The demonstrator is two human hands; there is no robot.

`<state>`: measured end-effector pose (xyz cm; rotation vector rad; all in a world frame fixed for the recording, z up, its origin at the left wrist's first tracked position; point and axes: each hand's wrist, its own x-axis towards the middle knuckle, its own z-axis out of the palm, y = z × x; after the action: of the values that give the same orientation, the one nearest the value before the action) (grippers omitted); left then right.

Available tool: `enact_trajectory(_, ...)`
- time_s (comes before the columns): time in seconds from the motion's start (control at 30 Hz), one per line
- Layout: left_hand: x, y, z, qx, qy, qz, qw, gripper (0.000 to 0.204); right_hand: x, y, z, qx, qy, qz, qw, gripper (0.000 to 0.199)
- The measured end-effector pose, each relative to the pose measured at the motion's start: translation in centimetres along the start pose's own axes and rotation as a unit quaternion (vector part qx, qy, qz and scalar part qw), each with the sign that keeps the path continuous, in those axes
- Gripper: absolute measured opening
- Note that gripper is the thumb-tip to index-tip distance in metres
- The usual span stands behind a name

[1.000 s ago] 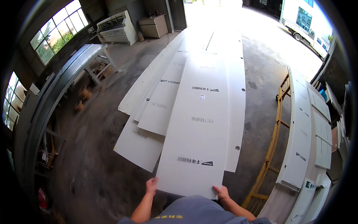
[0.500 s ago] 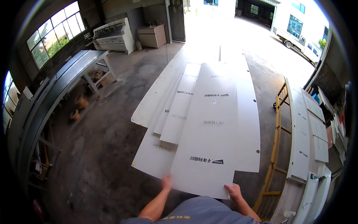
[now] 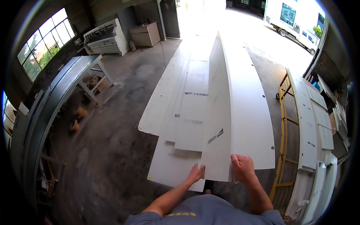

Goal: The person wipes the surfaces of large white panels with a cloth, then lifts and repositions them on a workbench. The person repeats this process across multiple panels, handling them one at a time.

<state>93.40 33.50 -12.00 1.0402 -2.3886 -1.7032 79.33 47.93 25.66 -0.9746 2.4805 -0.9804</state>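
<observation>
In front of me a long white board (image 3: 218, 112) with dark printed marks is tipped up steeply, its right side raised. My right hand (image 3: 243, 168) is closed round the raised side at the near corner. At the low near corner, my left hand (image 3: 195, 173) grips the board's edge, its fingertips partly hidden. Flat under and to the left of it lie narrower white boards (image 3: 192, 129) and a wider board (image 3: 176, 157). Another wide white board (image 3: 253, 123), with dark round spots along its side, lies flat on the right.
A yellow metal cart (image 3: 284, 127) stands at the right beside more white panels (image 3: 305, 131). On the left is a long conveyor-like table (image 3: 71, 75), with brown rolls (image 3: 75, 125) on the floor near it. A white machine (image 3: 105, 37) stands farther back; outside is a truck (image 3: 296, 33).
The top board, flat before, has been tipped up with its right side raised. My right hand has lifted with it, and my left hand has shifted right along the near end.
</observation>
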Motion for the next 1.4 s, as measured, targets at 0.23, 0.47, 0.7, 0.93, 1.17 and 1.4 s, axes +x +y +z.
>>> enact_trajectory(0.23,-4.0,17.2,-23.9,-0.365,-0.155,0.128,0.909,0.082,-2.5,1.3,17.2,0.310,-0.062,0.147,0.937,0.053)
enact_trajectory(0.47,-0.1,0.9,-33.5,-0.404,-0.084,-0.041,0.910,0.042,-9.6,10.7,40.9,0.737,-0.111,0.401,0.533,0.055)
enact_trajectory(0.7,3.0,-5.4,-34.3,-0.298,-0.102,-0.136,0.939,0.039,-9.2,4.2,44.6,0.598,0.165,0.369,0.692,0.037)
enact_trajectory(0.93,9.8,-6.8,-36.1,-0.246,-0.134,-0.119,0.953,0.041,-3.7,3.3,48.0,0.568,0.229,0.356,0.706,0.040)
enact_trajectory(1.17,17.5,-1.0,-37.2,-0.278,-0.198,-0.151,0.928,0.045,3.3,4.6,45.6,0.518,0.358,0.330,0.703,0.063)
enact_trajectory(1.4,20.8,-3.4,-39.4,-0.367,-0.298,-0.141,0.870,0.049,6.9,7.7,44.6,0.514,0.565,0.329,0.555,0.077)
